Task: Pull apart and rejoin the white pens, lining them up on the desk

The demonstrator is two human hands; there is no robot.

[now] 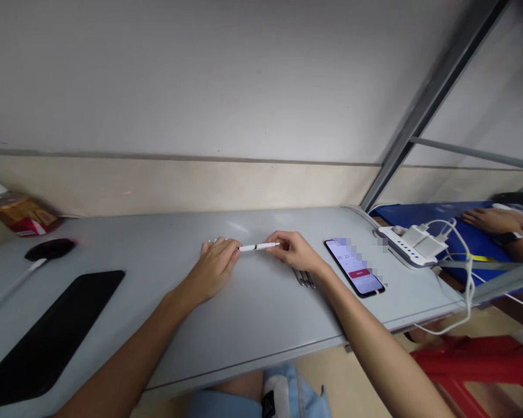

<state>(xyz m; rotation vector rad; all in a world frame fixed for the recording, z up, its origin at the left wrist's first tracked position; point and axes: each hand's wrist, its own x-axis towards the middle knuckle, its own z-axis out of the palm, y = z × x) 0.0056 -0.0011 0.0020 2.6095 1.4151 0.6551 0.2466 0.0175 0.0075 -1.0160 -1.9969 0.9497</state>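
Observation:
A white pen (256, 247) with a dark band lies level between my two hands, over the grey table (244, 325). My left hand (217, 264) is closed round the pen's left end, and small pale tips of something else show beyond its fingers. The thumb and fingers of my right hand (293, 251) pinch the pen's right end. Under my right wrist are several dark, slim pens (305, 279), partly hidden by it.
Right of my arm lies a lit phone (355, 267), then a white power strip (407, 247) with cables. A black mat (54, 337), a black round pad (50, 249) and a bottle (21, 213) are at left. Another person's hand (494, 220) rests on a blue surface.

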